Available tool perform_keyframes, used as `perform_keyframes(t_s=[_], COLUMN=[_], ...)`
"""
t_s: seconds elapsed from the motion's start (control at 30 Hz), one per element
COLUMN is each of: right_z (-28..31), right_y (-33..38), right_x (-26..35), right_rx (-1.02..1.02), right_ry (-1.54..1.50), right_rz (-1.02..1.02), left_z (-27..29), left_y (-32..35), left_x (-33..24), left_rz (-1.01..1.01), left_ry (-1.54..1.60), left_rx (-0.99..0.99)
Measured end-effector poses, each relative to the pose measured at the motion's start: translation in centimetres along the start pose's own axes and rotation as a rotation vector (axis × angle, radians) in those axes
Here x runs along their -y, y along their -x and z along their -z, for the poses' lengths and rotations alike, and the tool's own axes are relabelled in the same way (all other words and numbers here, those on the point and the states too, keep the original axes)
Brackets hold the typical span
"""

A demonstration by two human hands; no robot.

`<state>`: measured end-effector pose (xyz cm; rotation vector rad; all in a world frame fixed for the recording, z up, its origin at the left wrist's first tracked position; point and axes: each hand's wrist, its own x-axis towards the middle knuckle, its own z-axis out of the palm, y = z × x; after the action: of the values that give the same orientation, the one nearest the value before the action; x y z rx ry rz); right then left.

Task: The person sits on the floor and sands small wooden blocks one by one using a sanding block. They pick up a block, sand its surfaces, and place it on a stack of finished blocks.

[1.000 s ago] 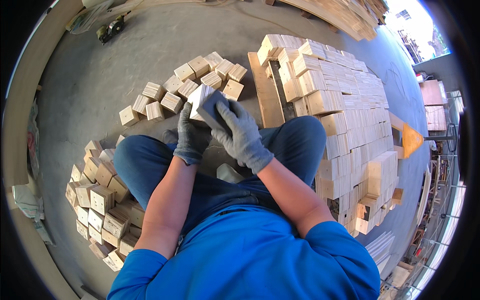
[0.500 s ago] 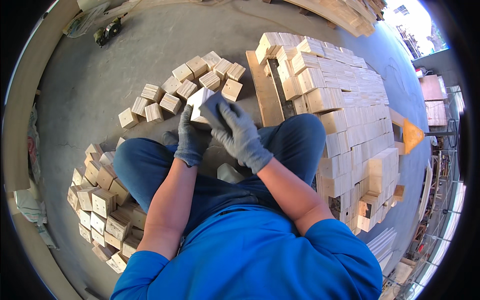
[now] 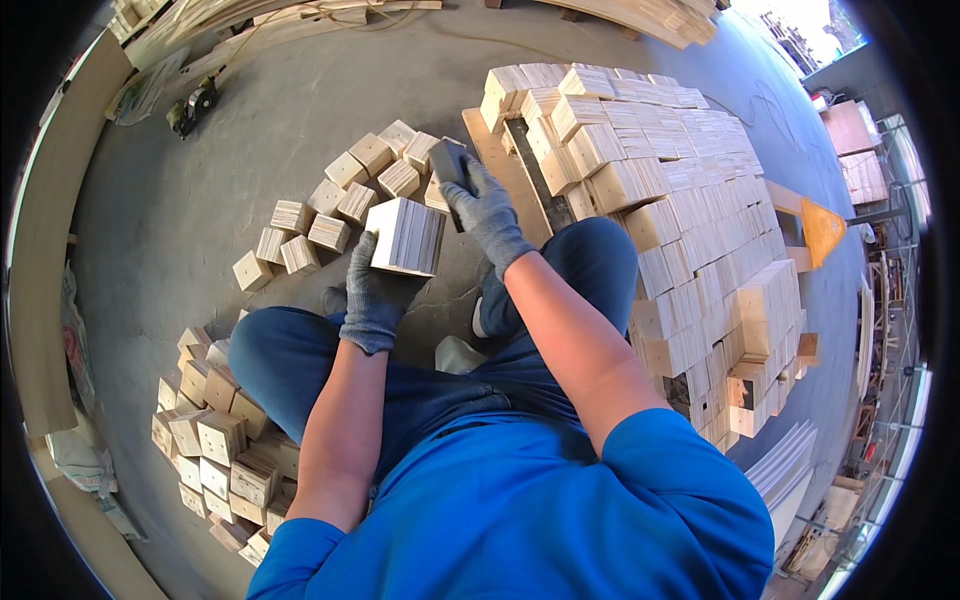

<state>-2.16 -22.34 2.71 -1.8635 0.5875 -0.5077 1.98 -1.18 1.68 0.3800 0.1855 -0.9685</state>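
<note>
A layered wooden block point(image 3: 410, 236) rests in my gloved left hand point(image 3: 374, 303), whose fingers close round its left side and underside. My gloved right hand point(image 3: 488, 216) grips a dark grey sanding block point(image 3: 449, 166), held up and apart from the wooden block, to its upper right. Just beyond my hands, a loose group of similar wooden blocks point(image 3: 329, 232) lies on the floor. The right hand's fingers wrap the sanding block; their tips are partly hidden.
A large stack of wooden blocks point(image 3: 690, 220) rises on a pallet point(image 3: 510, 175) to my right. Another heap of blocks point(image 3: 222, 437) sits beside my left knee. A green and black power tool point(image 3: 192, 106) lies far left. An orange triangular piece point(image 3: 824, 235) sticks out past the stack.
My right hand has lifted the sanding block off the wooden block, moving up and right. The left hand has lowered and tilted the wooden block, showing more of its striped side.
</note>
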Motion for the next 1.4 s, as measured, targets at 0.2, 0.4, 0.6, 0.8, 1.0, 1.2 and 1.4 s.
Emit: perform_keyframes(t_s=[0.2, 0.4, 0.6, 0.8, 1.0, 1.2, 1.4], right_z=[1.5, -0.6, 0.5, 0.3, 1.0, 1.5, 1.1], right_y=[4.3, 8.5, 8.5, 8.5, 8.4, 8.8, 7.7], right_x=[-1.2, -2.7, -3.7, -3.5, -2.8, -1.9, -3.0], right_rx=[0.046, -0.082, 0.039, 0.129, 0.256, 0.178, 0.247], right_ry=[-0.556, -1.269, -1.623, -1.625, -1.372, -1.299, -1.053], right_rz=[-0.418, -0.892, -0.915, -0.814, -0.677, -0.645, -0.552], left_z=[0.3, -0.3, -0.8, -0.8, -0.7, 0.4, 0.6], left_y=[0.0, 0.1, 0.6, 0.8, 0.6, 0.6, 0.1], left_x=[-0.7, 0.1, -1.0, -1.1, -2.6, -2.5, -2.2], left_rz=[-0.033, -0.242, -0.374, -0.443, -0.370, -0.350, -0.425], left_ry=[-0.176, -0.598, -0.867, -0.833, -0.690, -0.810, -0.532], left_rx=[0.000, -0.138, 0.137, -0.005, 0.035, 0.022, -0.068])
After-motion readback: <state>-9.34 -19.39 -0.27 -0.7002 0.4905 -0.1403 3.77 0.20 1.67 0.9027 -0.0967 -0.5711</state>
